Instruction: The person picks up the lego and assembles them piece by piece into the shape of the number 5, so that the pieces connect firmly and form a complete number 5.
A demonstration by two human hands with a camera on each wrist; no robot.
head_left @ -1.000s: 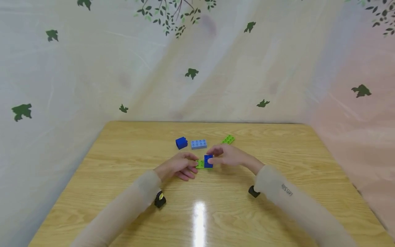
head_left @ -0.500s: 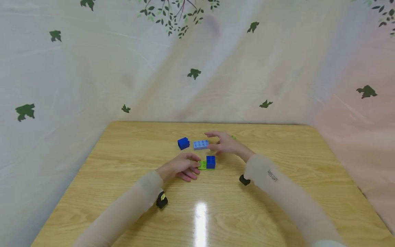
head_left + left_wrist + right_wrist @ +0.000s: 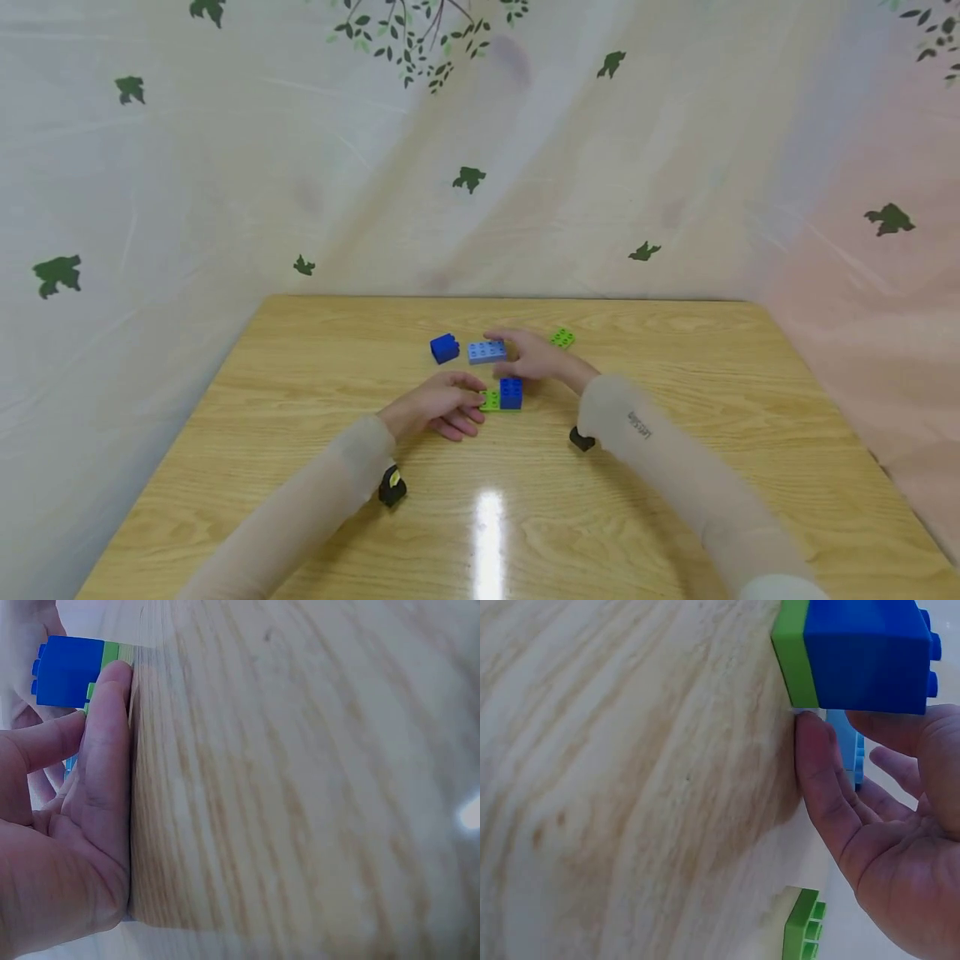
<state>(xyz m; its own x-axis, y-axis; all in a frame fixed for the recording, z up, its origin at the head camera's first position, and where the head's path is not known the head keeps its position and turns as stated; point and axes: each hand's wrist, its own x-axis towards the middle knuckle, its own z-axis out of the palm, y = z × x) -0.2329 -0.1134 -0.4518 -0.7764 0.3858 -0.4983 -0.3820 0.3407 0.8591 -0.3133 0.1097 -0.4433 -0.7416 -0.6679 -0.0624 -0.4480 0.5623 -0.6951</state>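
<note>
1. Across the near part of the wooden table (image 3: 675, 542), my left sleeve (image 3: 300, 508) and right sleeve (image 3: 690, 483) reach inward, one black device (image 3: 392, 487) under the left wrist
2. Farther in, my left hand (image 3: 438, 406) holds the left end of a flat green plate (image 3: 490, 401) between its fingers
3. On that plate's right end, a dark blue block (image 3: 512, 393) stands upright, studs up
4. Beyond it, my right hand (image 3: 536, 356) is spread wide about the right end of a light blue brick (image 3: 485, 352); whether it touches, I cannot tell
5. Just left of that brick, a second dark blue block (image 3: 444, 349) lies tipped, studs to the right
6. Farther right, past my right hand, lies another green piece (image 3: 563, 337)
7. At the far side, a pale backdrop (image 3: 360, 200) shows dark green birds
</note>
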